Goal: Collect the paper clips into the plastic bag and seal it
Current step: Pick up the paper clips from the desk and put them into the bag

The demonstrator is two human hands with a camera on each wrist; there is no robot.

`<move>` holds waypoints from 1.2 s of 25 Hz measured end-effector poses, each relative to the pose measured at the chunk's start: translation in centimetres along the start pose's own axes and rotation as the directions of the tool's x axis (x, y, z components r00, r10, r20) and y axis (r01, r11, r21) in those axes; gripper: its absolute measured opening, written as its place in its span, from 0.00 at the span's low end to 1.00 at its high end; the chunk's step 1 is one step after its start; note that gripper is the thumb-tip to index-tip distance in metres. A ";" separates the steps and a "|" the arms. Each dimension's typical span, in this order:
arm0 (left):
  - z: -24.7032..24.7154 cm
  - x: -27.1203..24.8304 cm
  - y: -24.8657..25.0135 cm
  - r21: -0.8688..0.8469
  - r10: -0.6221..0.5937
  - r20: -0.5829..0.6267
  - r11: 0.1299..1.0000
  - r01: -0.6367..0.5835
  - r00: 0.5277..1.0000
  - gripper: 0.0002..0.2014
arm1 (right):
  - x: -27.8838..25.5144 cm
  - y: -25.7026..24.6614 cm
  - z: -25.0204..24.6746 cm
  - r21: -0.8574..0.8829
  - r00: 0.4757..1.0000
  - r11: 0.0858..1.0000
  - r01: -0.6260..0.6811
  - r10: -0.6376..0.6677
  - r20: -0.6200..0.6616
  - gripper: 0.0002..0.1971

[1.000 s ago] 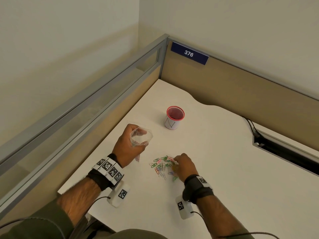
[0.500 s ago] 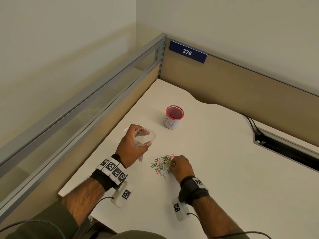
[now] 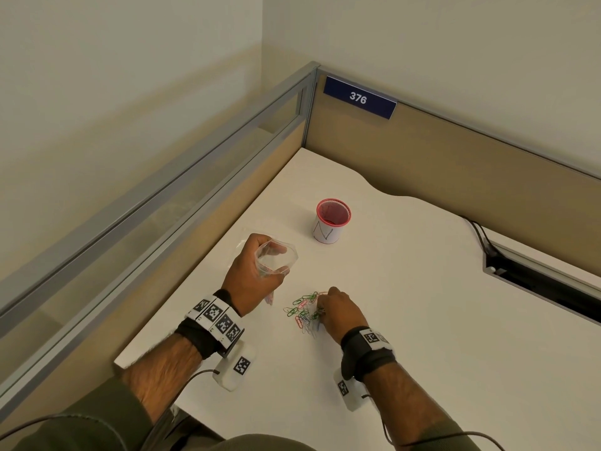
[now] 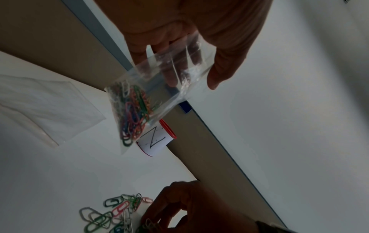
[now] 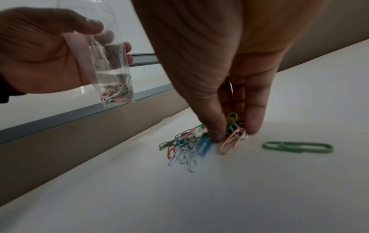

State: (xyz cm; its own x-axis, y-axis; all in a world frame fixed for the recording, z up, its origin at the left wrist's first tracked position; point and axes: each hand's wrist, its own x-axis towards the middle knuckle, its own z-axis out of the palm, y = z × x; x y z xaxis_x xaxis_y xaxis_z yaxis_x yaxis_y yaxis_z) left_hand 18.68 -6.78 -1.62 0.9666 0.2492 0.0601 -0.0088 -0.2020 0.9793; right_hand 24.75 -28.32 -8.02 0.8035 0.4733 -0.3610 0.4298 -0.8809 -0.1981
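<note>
My left hand (image 3: 250,275) holds a small clear plastic bag (image 3: 274,259) above the white desk (image 3: 422,320), mouth up and open. In the left wrist view the bag (image 4: 159,88) hangs from my fingers, with several coloured paper clips (image 4: 132,113) in its bottom. A loose heap of coloured paper clips (image 3: 304,312) lies on the desk just right of that hand. My right hand (image 3: 338,309) is down on the heap's right side. In the right wrist view, thumb and fingers (image 5: 216,129) pinch a few clips (image 5: 232,123) off the desk. One green clip (image 5: 297,147) lies apart.
A red-rimmed cup (image 3: 330,222) with a white label stands farther back on the desk. Another flat clear bag (image 4: 46,104) lies on the desk left of my left hand. Partition walls close the left and back edges. A cable slot (image 3: 540,281) opens at the right.
My right hand has slid a little left and back into the heap and closed its fingers on some clips. The left hand with the bag has barely moved.
</note>
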 end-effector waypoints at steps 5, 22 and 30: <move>-0.1 0.1 0.1 -0.002 -0.005 -0.002 1.000 0.005 1.000 0.23 | 0.6 0.3 -0.7 0.058 0.996 0.996 -0.068 0.071 -0.060 0.10; 1.8 0.4 0.7 0.034 -0.004 0.051 0.999 0.002 0.999 0.24 | -3.9 -8.5 -16.2 0.519 0.893 0.786 0.336 -0.089 -0.442 0.04; 2.0 0.4 0.5 0.072 -0.015 0.058 0.997 0.010 0.998 0.26 | -3.7 -9.7 -15.3 0.281 0.911 0.908 0.312 -0.202 -0.359 0.09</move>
State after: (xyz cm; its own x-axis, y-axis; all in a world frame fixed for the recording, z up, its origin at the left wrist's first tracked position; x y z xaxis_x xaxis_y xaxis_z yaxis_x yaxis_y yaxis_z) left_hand 19.57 -8.63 -1.53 0.9798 0.1970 0.0345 0.0197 -0.2670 0.9635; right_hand 23.88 -21.58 9.22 0.7932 0.6078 0.0379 0.5250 -0.6510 -0.5482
